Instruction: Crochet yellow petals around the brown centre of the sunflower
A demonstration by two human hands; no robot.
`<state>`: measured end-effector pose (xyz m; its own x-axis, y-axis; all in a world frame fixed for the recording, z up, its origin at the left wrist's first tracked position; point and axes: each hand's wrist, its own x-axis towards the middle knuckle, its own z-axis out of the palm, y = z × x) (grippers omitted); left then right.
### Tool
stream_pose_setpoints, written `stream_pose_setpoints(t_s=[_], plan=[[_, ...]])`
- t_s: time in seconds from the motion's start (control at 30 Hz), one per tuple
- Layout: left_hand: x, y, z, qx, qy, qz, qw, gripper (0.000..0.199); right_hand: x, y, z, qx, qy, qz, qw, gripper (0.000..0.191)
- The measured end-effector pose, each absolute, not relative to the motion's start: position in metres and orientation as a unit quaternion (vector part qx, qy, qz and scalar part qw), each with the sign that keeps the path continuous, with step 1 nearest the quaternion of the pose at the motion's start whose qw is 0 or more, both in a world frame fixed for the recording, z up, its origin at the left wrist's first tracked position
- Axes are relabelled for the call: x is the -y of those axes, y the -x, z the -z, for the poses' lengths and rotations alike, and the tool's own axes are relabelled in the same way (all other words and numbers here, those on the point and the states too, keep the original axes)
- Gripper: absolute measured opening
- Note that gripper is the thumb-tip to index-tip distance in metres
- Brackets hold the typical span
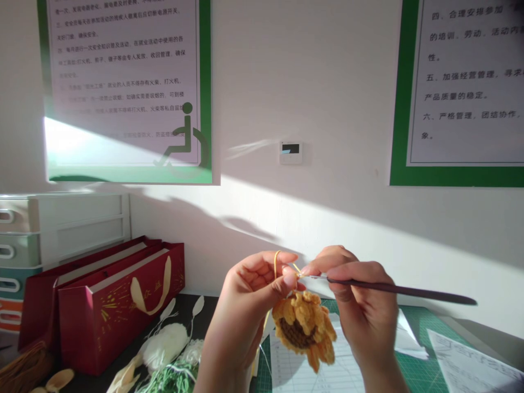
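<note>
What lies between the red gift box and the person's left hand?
In the head view, a white fluffy bundle and strands of green yarn lie on the dark tabletop between the red gift box and the left hand.

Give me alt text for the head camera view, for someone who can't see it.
A left hand holds a crocheted yellow sunflower, its yarn running to a dark crochet hook in the right hand. Nearby are a red gift box, a green cutting mat and a white wall with green-framed notices.
</note>
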<state>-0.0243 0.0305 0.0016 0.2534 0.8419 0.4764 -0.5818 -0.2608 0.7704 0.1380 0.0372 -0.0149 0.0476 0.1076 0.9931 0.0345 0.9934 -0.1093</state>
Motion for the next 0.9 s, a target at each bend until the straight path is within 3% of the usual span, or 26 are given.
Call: stream_pose_setpoints(t_s=[0.33, 0.57, 0.77, 0.9], plan=[[-0.032, 0.025, -0.001, -0.101, -0.514, -0.600, 0.605, 0.025, -0.042, -0.139, 0.017, 0.714, 0.041, 0.175, 0.677, 0.041], [-0.025, 0.021, -0.006, -0.124, -0.478, -0.612, 0.617, 0.030, -0.044, -0.134, 0.020, 0.705, 0.054, 0.171, 0.686, 0.046], [-0.019, 0.013, -0.007, -0.183, -0.472, -0.676, 0.535, 0.036, -0.047, -0.127, 0.021, 0.662, 0.121, 0.287, 0.681, 0.040], [-0.019, 0.012, -0.005, -0.184, -0.496, -0.692, 0.491, 0.031, -0.042, -0.123, 0.024, 0.667, 0.111, 0.164, 0.718, 0.031]])
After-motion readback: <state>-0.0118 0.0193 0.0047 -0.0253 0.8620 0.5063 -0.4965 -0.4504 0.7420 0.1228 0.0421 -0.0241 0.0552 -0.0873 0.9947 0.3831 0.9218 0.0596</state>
